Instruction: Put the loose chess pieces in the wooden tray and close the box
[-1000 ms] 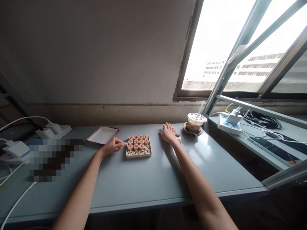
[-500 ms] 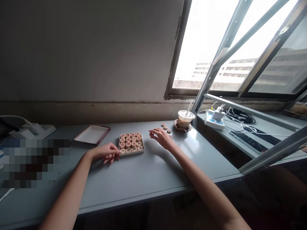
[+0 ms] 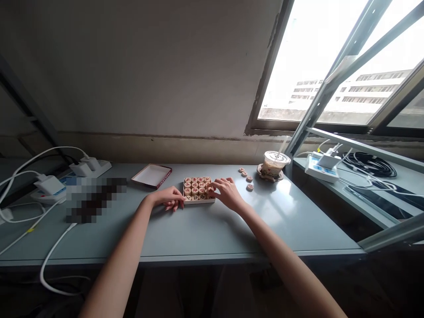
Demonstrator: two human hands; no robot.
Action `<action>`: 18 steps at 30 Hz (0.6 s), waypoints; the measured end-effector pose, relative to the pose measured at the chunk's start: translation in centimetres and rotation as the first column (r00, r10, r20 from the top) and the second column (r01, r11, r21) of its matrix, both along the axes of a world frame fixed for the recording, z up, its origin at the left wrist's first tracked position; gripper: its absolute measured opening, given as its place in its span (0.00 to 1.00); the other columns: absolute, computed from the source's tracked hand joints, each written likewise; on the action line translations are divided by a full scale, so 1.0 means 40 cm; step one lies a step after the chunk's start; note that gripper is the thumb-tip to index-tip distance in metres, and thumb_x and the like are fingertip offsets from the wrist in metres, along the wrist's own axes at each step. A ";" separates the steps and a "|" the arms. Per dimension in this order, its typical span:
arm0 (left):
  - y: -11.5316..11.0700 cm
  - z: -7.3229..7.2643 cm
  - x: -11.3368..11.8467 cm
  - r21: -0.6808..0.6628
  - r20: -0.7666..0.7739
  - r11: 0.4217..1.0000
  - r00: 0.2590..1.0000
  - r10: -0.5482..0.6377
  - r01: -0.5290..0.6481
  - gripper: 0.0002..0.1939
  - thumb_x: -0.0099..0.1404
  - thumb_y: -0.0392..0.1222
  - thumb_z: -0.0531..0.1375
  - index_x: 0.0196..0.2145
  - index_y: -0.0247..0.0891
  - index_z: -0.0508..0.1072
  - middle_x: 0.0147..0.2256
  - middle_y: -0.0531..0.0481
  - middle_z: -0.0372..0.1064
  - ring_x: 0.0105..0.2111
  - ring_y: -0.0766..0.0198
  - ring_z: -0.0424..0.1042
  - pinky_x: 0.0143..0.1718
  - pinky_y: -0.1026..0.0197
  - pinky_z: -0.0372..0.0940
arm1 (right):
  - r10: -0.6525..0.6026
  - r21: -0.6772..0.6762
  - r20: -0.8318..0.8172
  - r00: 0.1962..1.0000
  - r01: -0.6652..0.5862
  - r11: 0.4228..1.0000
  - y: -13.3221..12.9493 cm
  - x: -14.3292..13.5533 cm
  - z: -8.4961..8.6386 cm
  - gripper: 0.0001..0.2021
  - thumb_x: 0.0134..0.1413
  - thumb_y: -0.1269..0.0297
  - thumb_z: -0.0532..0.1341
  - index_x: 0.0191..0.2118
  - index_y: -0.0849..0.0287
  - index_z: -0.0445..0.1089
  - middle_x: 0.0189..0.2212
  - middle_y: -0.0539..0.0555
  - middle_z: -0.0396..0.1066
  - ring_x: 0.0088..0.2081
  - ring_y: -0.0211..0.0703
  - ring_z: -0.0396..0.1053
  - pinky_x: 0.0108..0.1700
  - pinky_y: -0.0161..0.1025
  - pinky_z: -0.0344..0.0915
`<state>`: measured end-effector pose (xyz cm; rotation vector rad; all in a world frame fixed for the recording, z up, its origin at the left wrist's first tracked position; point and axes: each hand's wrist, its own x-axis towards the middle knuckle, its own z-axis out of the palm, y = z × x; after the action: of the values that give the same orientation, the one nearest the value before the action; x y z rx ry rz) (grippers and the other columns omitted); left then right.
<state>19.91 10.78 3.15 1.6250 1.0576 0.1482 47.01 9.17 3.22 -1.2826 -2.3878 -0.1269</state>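
Beyond both sets of fingers, the view is closed off by a dim grey wall point(image 3: 165, 79). Beneath the fingers, a grey-blue desk point(image 3: 185, 238) is spread. Far off past the right fingers, to the right, a window point(image 3: 298, 62) is crossed by a slanted metal frame point(image 3: 356, 42). On the surface well to the right of the right fingers, a coiled black cable point(image 3: 374, 165) can be seen beside a white power strip point(image 3: 320, 170).

Beyond the left fingers and a little to their left, a shallow red-rimmed lid point(image 3: 151, 176) is laid with its white inside up. Between the two hands, a shallow box point(image 3: 198, 202) is placed, filled with rows of round wooden pieces point(image 3: 194, 187) marked with characters. Farther from the right fingers, to the right, a lidded drink cup point(image 3: 273, 165) with a straw is stood on a brown coaster point(image 3: 270, 177).

By the left hand point(image 3: 168, 198), the box's near left corner is touched with bent fingertips; whether it is pinched cannot be told. By the right hand point(image 3: 227, 192), a single red-marked disc point(image 3: 210, 191) is held between thumb and fingertips at the box's right side. Just to the right of the right hand, a few loose discs point(image 3: 249, 179) are strung out on the desk, apart from the fingers.
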 end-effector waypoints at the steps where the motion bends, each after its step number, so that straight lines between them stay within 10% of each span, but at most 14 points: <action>1: 0.001 0.000 0.000 -0.003 -0.002 1.000 1.000 0.001 -0.001 0.21 0.56 0.56 0.60 0.27 0.31 0.77 0.18 0.47 0.69 0.11 0.74 0.56 0.14 0.68 0.47 | -0.003 0.005 0.003 1.000 0.003 1.000 0.001 0.001 0.001 0.08 0.60 0.58 0.58 0.40 0.54 0.72 0.33 0.50 0.70 0.35 0.39 0.64 0.45 0.40 0.48; 18: 0.003 -0.009 -0.005 0.068 0.046 0.998 0.999 0.016 -0.019 0.22 0.55 0.58 0.60 0.23 0.33 0.75 0.12 0.55 0.53 0.14 0.72 0.50 0.16 0.65 0.44 | -0.053 0.103 -0.067 0.996 0.060 0.993 -0.069 -0.017 0.014 0.06 0.60 0.65 0.56 0.39 0.54 0.70 0.44 0.53 0.68 0.42 0.43 0.65 0.50 0.47 0.50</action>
<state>19.73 10.91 2.78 1.6661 1.0424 0.2340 46.33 6.41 3.80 -1.2865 -2.2607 -0.2221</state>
